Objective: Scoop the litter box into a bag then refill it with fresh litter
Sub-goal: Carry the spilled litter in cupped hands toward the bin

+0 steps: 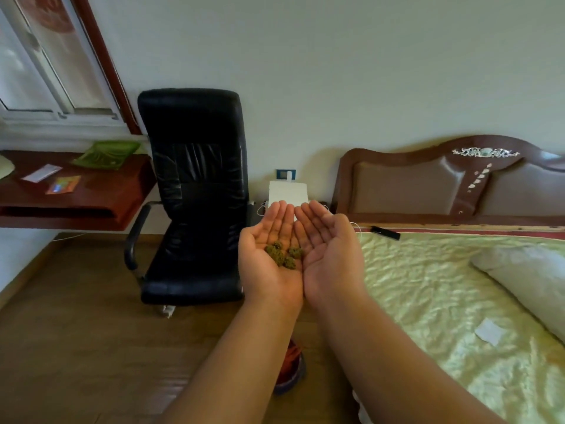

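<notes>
The fingers of both hands lie straight and close together, tips pointing away toward the wall, palms turned up. The left hand (270, 255) and the right hand (328, 252) are pressed edge to edge along the little-finger sides, making 1 shallow cup held out at arm's length. In that cup, mostly on the left palm and just at the seam between the 2 hands, sit about 4 small greenish-brown clumps (282, 256), loose and touching one another. Nothing is gripped; the clumps simply rest on the open palms.

Behind the hands a black office chair (192, 194) stands against the wall, and just past the fingertips a white box-like thing (287, 192) sits on the floor below a wall socket (286, 173). To the left is a dark red desk (76, 194) with a green tray (107, 154) and some papers on it. To the right is a bed (443, 286) with a pale green quilted cover, a pillow (526, 283) and a brown padded headboard (443, 179). A red shoe (290, 368) shows on the wooden floor beneath the forearms.
</notes>
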